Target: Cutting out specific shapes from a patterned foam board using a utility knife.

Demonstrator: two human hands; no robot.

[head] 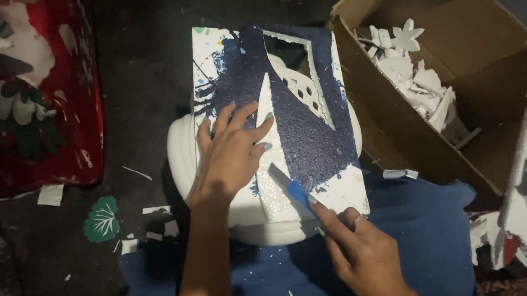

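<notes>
Centrally in the frame lies a white foam board (341, 189) sprayed dark blue, resting on a white plastic stool (189, 163) and not on the floor. Its long axis runs from the lower middle up toward the top of the frame, tilted slightly left. The left hand (231, 155) lies flat on the board's left half, fingers spread and open, pressing it down beside a narrow white wedge that points upward. The right hand (361, 252) comes in from the lower right, closed around a small blue-handled knife (289, 185), with the forefinger laid along the handle. The blade meets the board at the foot of that wedge, so the cut line runs away from the right hand, up the board's length, just right of the left fingertips. A cardboard box (380, 128) of white foam scraps stands at the right.
</notes>
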